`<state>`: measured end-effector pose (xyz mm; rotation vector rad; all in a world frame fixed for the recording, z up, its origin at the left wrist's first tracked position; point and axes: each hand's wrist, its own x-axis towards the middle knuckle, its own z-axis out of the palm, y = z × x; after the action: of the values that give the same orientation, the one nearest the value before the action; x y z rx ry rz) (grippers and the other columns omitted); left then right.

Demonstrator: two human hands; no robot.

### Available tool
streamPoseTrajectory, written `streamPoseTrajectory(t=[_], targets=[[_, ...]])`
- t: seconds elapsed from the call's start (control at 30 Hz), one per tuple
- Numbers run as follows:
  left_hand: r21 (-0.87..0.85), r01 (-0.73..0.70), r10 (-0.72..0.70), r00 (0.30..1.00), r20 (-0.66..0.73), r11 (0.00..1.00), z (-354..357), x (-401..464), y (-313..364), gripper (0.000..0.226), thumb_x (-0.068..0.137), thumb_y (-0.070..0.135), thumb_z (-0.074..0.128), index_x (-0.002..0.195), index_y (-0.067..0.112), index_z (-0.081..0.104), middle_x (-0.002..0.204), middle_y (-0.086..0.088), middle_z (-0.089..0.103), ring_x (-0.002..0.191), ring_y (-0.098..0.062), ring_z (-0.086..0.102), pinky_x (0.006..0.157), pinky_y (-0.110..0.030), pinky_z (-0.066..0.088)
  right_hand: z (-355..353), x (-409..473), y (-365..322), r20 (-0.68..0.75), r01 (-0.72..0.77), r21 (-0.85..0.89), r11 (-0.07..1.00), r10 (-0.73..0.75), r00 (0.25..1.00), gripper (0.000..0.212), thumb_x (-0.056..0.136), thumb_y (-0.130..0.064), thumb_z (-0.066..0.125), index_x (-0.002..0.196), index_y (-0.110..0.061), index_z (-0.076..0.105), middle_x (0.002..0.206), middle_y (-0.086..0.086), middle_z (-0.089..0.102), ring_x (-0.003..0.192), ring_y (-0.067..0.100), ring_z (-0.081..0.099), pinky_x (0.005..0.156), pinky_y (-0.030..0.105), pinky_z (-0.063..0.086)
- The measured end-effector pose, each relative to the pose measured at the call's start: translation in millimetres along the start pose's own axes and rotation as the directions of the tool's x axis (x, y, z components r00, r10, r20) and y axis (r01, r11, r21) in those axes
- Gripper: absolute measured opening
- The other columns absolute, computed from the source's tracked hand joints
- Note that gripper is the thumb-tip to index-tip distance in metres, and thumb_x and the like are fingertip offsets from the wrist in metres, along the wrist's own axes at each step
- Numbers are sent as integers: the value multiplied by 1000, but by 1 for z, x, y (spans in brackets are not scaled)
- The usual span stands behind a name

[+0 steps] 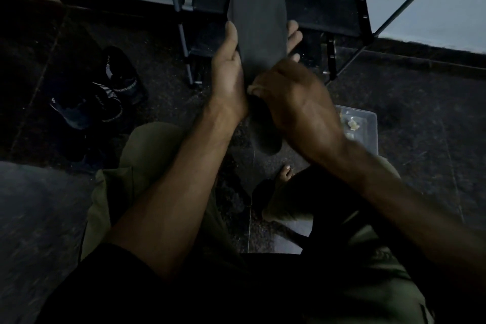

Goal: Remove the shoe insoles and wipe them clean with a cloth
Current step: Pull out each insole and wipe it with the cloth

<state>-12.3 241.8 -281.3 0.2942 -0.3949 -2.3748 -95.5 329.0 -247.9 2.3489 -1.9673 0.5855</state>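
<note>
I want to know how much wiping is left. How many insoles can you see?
1: a dark insole held upright in the left hand, with the right hand pressing a cloth on it. Another may sit unseen inside the shoes.

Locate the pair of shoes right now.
In the head view the shoes lie on the dark floor at the person's left, left of the rack leg and apart from both hands.

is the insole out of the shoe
Out: the insole is held up bare by the left hand; the shoes lie on the floor.
</note>
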Motion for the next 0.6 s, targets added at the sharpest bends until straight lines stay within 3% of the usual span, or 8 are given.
streamPoseTrajectory(t=[0.07,0.13,0.2,0.33,0.47,0.53,0.6], targets=[[13,4,-4,1000,-9,1000,1,1,-5,69,102,54,21,138,-2,40,149,-26,36,139,-37,36,118,-47,24,-2,15,18,-14,-26,-79,997,25,1000,32,96,-23,42,98,-6,70,94,14,63,83,29,58,67,41,49],[61,-24,28,997,-69,998,2,2,-8,58,104,48,25,132,3,50,129,-21,59,121,-32,56,110,-44,39,-6,34,33,-58,-102,-81,991,98,994,31,96,-24,45,100,-5,70,99,16,63,87,30,59,71,42,51],[89,-61,73,988,-133,994,3,1,-6,54,105,45,25,127,5,53,116,-16,65,109,-29,62,103,-42,44,-5,41,35,-79,-139,-50,989,135,988,31,96,-24,47,102,-4,69,102,18,63,87,31,60,72,43,52],[-3,-33,33,998,-49,999,0,0,2,72,102,54,18,141,-3,37,148,-26,38,138,-36,38,117,-45,28,4,11,10,-16,-59,-44,997,58,998,34,95,-24,40,99,-5,68,97,16,63,84,32,60,69,46,51],[24,-39,40,998,-50,999,-2,0,4,76,101,57,12,142,-3,36,151,-23,35,140,-34,36,119,-41,24,0,-14,-1,-19,-25,8,1000,26,999,23,93,-18,50,94,-5,69,90,16,63,77,34,58,62,42,48],[35,-53,54,997,-48,998,5,-2,1,77,101,56,11,144,-4,33,150,-26,34,139,-35,37,116,-41,29,-5,-2,8,-50,-44,-24,999,43,998,27,94,-20,47,93,-4,69,90,16,63,76,32,58,61,41,48],[24,-56,58,994,-87,998,10,-3,-2,72,103,53,16,133,-5,46,133,-28,54,123,-34,55,103,-40,46,-8,18,24,-98,-99,-67,993,92,991,30,96,-23,44,94,-4,68,94,16,63,79,30,59,65,42,49]])
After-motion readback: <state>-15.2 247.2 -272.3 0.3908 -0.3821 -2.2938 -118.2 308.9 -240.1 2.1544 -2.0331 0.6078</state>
